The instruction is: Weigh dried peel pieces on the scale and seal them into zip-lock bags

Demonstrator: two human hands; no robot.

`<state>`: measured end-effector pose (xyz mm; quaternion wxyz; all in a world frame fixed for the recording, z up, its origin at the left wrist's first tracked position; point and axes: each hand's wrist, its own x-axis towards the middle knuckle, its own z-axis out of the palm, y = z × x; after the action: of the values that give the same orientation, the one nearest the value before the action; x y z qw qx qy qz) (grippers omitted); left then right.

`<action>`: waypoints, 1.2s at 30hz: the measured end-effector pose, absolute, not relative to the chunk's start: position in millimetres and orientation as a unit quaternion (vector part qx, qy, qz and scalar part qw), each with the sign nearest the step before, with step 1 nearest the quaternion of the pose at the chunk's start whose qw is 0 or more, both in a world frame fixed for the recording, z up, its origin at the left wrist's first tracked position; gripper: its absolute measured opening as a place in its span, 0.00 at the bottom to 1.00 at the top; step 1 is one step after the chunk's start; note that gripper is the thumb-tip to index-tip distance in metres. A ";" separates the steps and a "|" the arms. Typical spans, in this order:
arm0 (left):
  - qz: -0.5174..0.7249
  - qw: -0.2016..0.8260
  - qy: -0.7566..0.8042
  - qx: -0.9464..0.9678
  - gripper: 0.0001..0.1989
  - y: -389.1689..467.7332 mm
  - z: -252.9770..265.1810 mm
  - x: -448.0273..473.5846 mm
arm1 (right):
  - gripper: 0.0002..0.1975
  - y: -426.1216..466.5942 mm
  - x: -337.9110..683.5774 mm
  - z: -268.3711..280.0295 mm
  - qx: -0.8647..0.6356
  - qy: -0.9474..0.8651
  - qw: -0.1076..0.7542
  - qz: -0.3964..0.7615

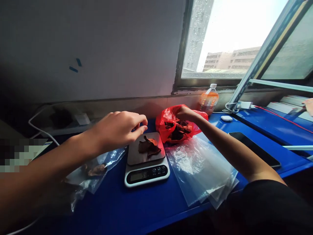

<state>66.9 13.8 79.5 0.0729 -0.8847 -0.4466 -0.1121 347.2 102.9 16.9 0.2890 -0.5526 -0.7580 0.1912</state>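
Observation:
My left hand (126, 127) hovers over the left side of a white kitchen scale (146, 183). Its fingers are curled, with a gap to the thumb and nothing visible between them. Several brown, curled dried pieces (149, 147) lie on the scale's metal plate, and dark digits show on its display. Just behind and right of the scale, a red plastic bag (163, 127) stands open with more dried pieces (182, 127) inside. My right hand (187, 113) is closed at the bag's upper rim, its fingertips partly hidden.
Flat clear plastic bags (198, 169) lie right of the scale. Another clear bag (97, 178) with brown contents is under my left forearm. An orange drink bottle (209, 99), a white case (226, 118) and a black phone or tablet (254, 148) are rightward. A person's hand (309, 106) shows far right.

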 end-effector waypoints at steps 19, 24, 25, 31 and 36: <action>-0.356 -0.063 -0.424 -0.830 0.10 -20.6 -17.2 21.6 | 0.09 -31.5 283.4 -15.8 -0.267 -0.899 0.339 0.081; -0.370 -0.056 -0.420 -0.826 0.10 -20.6 -25.4 7.9 | 0.11 -14.2 271.6 -24.2 -0.298 -0.903 0.308 0.039; -0.368 -0.048 -0.413 -0.831 0.10 -20.6 -26.2 7.1 | 0.11 -13.5 273.7 -24.0 -0.304 -0.904 0.300 0.023; -0.337 -0.017 -0.384 -0.859 0.12 -24.4 -30.8 14.2 | 0.13 -35.9 313.8 -13.8 -0.357 -0.822 0.432 -0.096; -0.306 -0.027 -0.377 -0.874 0.12 -29.8 -33.4 24.0 | 0.08 -40.1 350.6 -29.4 -0.431 -0.815 0.366 -0.125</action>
<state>24.0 -29.8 -33.4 -0.0275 -0.8739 -0.3770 -0.3056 350.6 -40.1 -29.4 0.3660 -0.4308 -0.8154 -0.1249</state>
